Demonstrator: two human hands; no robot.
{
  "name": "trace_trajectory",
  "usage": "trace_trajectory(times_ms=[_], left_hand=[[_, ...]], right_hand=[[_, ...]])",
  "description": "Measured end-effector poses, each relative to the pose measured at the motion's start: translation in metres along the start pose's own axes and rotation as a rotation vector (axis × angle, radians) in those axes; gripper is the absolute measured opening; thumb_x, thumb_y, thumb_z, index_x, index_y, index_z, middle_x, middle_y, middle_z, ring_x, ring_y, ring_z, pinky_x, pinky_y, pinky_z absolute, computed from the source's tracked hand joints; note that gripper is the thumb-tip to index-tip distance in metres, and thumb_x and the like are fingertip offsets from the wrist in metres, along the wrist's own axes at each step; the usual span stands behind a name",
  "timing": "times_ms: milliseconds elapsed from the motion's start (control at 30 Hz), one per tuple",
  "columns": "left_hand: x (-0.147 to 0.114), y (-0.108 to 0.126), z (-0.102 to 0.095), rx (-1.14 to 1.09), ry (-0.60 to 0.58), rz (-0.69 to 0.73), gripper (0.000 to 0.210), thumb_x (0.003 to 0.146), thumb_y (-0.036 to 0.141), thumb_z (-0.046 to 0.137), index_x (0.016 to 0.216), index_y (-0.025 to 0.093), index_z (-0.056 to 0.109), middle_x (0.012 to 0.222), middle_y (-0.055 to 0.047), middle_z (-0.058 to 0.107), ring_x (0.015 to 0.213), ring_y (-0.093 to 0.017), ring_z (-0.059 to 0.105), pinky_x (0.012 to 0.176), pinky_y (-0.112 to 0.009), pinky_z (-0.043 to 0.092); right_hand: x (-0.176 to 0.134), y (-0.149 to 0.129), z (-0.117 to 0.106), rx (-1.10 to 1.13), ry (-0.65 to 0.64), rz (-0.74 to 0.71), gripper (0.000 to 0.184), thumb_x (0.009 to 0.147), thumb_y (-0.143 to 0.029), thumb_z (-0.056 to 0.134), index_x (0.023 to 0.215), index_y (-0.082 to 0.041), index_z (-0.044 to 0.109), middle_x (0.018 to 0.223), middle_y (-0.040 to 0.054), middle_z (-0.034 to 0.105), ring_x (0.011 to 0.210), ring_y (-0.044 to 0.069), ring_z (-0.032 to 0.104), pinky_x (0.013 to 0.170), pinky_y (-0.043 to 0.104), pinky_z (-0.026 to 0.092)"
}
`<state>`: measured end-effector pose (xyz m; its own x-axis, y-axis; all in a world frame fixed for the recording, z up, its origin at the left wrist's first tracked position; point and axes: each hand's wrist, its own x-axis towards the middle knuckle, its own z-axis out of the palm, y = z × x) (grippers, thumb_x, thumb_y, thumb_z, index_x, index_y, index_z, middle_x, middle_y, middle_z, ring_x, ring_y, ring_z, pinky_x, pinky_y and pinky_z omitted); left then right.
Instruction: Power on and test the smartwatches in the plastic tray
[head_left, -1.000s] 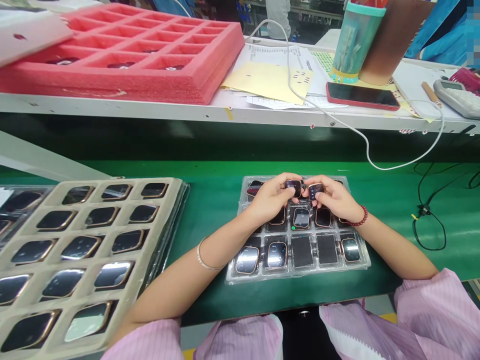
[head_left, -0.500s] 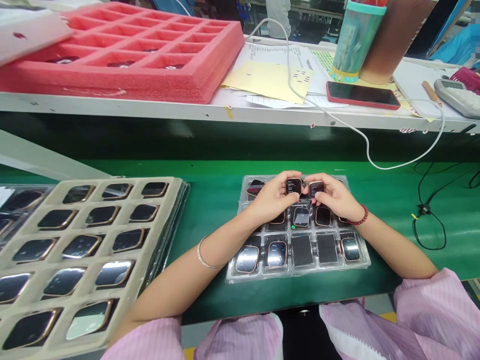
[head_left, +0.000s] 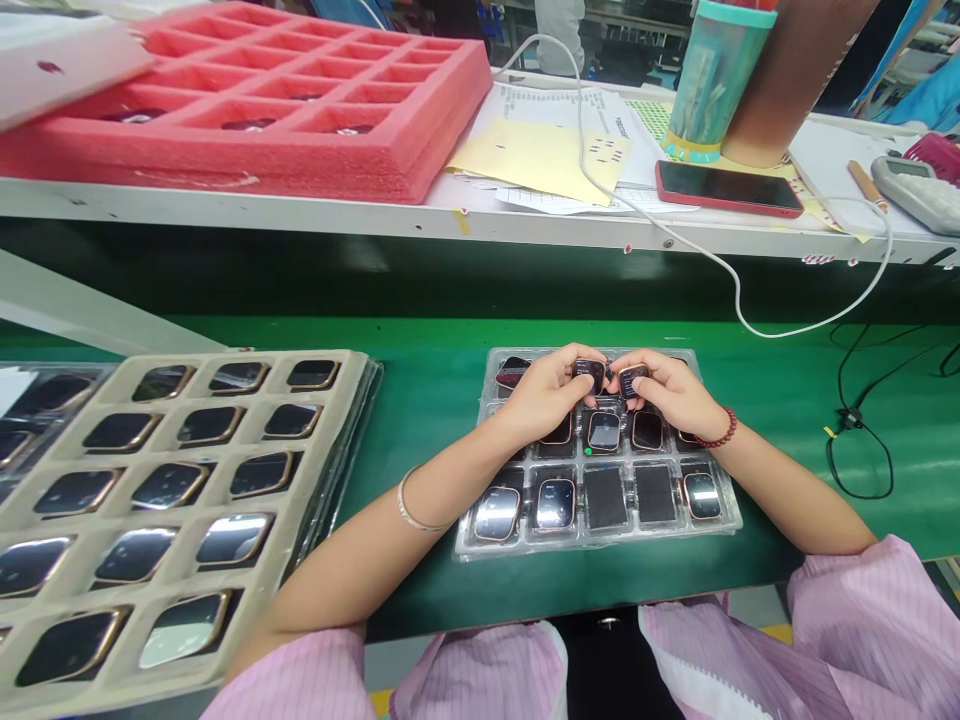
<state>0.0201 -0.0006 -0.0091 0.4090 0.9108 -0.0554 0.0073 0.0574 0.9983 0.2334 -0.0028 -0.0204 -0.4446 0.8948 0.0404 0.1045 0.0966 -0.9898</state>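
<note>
My left hand (head_left: 553,392) is closed around a smartwatch without a strap (head_left: 589,375), its thumb resting on the lit screen. Close beside it, my right hand (head_left: 669,388) grips a second smartwatch (head_left: 632,381), thumb over the lower part of its lit display. Both watches are held side by side over a clear plastic tray (head_left: 600,543). Several gold-rimmed watches sit in the tray's pockets, among them a watch (head_left: 556,503) in the front row. Two front pockets show only dark squares (head_left: 604,499). My hands hide part of the back row.
At the left, a beige tray (head_left: 187,484) holds rows of watches on stacked clear trays. A shelf above carries a red foam tray (head_left: 420,150), papers (head_left: 540,160), a phone (head_left: 727,188) and a teal cup (head_left: 712,80). A white cable (head_left: 739,290) hangs over its edge; black cables lie right.
My left thumb has moved up onto the screen of its watch, and my right thumb now presses higher on the other. Both hands stay over the tray; the view has shifted slightly.
</note>
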Motion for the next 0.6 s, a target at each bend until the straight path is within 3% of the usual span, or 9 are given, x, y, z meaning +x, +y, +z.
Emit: trace_trajectory(times_ms=[600], left_hand=[[0.0018,0.0016,0.0011,-0.021,-0.011,0.021,0.02,0.081,0.013,0.056,0.1,0.015,0.061,0.086,-0.002,0.067,0.065,-0.011,0.062,0.069,-0.028,0.052]], right_hand=[[0.0001,0.0011,-0.0022,-0.022,0.004,0.005,0.023,0.091,-0.027,0.062,0.112,-0.019,0.064,0.097,0.0062,0.073,0.069,0.013,0.065,0.065,0.029,0.059]])
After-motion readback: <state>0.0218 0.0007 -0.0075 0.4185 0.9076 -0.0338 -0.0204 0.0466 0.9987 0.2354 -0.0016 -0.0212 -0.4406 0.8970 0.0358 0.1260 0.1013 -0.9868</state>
